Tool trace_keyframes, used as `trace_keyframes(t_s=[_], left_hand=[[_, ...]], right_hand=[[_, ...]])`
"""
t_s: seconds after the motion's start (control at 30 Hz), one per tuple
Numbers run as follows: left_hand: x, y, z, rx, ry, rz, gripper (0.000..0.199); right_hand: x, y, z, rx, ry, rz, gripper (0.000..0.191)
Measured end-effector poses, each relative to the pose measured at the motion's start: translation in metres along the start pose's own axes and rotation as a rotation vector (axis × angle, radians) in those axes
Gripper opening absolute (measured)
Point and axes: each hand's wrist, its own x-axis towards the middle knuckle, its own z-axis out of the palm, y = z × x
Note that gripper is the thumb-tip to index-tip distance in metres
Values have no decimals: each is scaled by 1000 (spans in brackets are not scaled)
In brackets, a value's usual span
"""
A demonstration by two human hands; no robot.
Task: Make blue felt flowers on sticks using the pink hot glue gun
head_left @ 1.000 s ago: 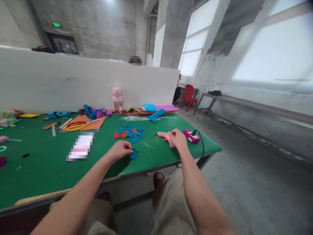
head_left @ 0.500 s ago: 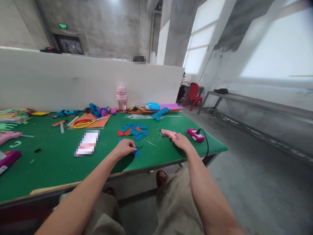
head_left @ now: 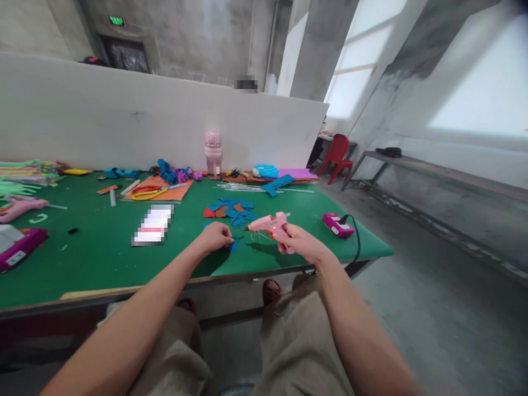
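My right hand (head_left: 300,240) is wrapped round the handle of a pink hot glue gun (head_left: 268,224), raised off the table with its nozzle pointing left. In my left hand (head_left: 216,237) a small blue piece (head_left: 235,245), like felt or paper, is pinched between thumb and fingers close to the table top. A few inches separate the nozzle from this piece. Just beyond lie several blue cut pieces (head_left: 243,218), with a red piece (head_left: 209,212) and brown pieces (head_left: 221,212) among them.
On the green table (head_left: 165,269) a magenta power strip (head_left: 337,225) with a black cord stands at right. Scissors (head_left: 150,191) lie on orange sheets at left. A pink bottle (head_left: 213,155) stands by the white partition (head_left: 165,121). Thin white sticks (head_left: 237,187) lie at the back.
My right hand has lifted the glue gun off the table and brought it left, towards my left hand. The left hand still pinches the blue piece. The view has shifted slightly.
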Motion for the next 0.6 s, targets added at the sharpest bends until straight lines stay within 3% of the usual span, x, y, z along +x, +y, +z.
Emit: trace_keyframes(t_s=[0.6], left_hand=[[0,0,0,79,13,19,13]], right_hand=[[-8,-32,30,-545,-65,-209,23]])
